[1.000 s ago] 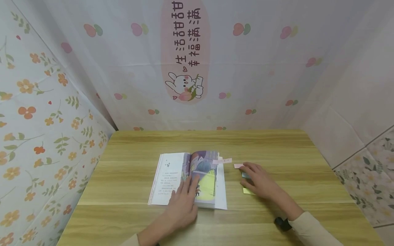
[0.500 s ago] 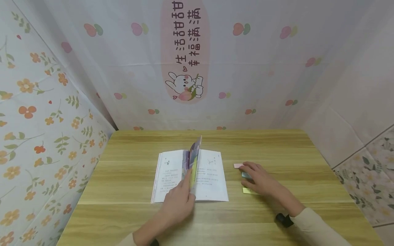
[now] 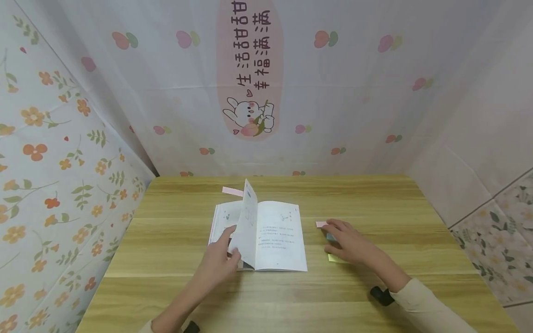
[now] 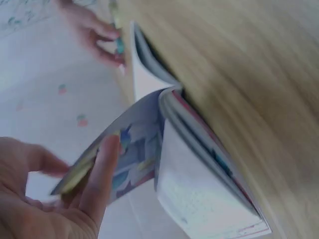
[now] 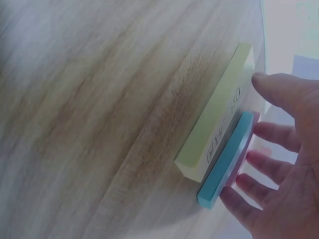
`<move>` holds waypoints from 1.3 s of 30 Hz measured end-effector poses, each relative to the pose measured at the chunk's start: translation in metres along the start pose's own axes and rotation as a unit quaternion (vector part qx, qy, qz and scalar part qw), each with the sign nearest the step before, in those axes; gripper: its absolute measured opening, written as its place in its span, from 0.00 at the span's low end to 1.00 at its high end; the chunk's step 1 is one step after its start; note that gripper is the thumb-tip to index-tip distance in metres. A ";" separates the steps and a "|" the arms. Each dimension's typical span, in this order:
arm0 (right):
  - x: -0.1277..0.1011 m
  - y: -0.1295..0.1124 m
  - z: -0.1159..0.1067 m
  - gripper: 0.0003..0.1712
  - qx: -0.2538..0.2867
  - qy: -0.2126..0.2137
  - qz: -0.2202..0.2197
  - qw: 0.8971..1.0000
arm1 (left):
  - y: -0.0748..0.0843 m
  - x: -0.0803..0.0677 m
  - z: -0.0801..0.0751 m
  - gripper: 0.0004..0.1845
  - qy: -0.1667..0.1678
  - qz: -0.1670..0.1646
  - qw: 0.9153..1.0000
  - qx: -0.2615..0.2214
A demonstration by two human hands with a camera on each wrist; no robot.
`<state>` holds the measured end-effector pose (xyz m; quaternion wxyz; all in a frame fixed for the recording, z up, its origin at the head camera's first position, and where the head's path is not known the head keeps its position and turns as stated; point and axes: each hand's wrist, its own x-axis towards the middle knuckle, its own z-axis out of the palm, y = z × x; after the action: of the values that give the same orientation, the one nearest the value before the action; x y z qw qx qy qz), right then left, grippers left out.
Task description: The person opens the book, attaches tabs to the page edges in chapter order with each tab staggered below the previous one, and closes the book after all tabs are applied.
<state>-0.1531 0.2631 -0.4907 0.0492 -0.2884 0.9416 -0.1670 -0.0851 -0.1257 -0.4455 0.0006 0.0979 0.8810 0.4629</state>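
**Left hand lifts a page, right hand rests on sticky notes**

Head view: the left hand (image 3: 219, 259) pinches a raised page (image 3: 245, 226) of the open book (image 3: 275, 236) lying mid-table (image 3: 374, 194). The right hand (image 3: 349, 241), fingers relaxed and spread, rests on the sticky note pads (image 5: 219, 144), just right of the book.

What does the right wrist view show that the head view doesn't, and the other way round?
Only the right wrist view shows the sticky note pads as separate stacks: a yellow pad beside a blue pad, with the right hand's fingers spread at their far side.

Only the head view shows the open book, the left hand lifting a page that carries a pink tab, and the walls.

Both show the right hand by the pads on the wooden table.
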 end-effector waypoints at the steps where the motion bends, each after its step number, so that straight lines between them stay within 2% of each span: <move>1: 0.000 0.000 0.000 0.33 -0.001 0.001 -0.001 1.000 | -0.001 0.001 -0.003 0.25 -0.006 0.001 1.000 -0.026; 5: 0.001 -0.001 0.003 0.33 -0.001 0.018 -0.013 1.000 | -0.004 0.005 -0.013 0.17 -0.051 -0.018 0.990 -0.130; 9: 0.005 -0.007 0.006 0.31 -0.002 0.046 -0.054 0.997 | -0.007 0.010 -0.019 0.13 -0.073 -0.037 0.982 -0.168; 12: 0.011 -0.017 0.007 0.29 0.016 0.043 -0.065 0.997 | -0.010 0.015 -0.018 0.13 -0.078 -0.043 0.983 -0.159; 18: 0.028 -0.044 0.012 0.29 0.083 0.006 -0.040 0.996 | -0.013 0.025 -0.008 0.17 -0.082 -0.040 0.987 -0.132; 25: 0.041 -0.066 0.023 0.30 0.048 -0.003 -0.066 0.997 | -0.012 0.034 0.008 0.18 -0.082 -0.018 0.987 -0.140; 31: 0.037 -0.074 0.029 0.31 0.004 -0.015 -0.075 0.997 | -0.013 0.035 0.012 0.16 -0.084 -0.003 0.985 -0.153; 39: 0.028 -0.073 0.026 0.29 0.027 -0.041 -0.058 0.997 | -0.016 0.037 0.014 0.14 -0.088 0.015 0.983 -0.158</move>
<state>-0.1333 0.1830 -0.4898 0.0857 -0.3478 0.9156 -0.1826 -0.1232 -0.1172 -0.4632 0.0872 0.1499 0.7915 0.5860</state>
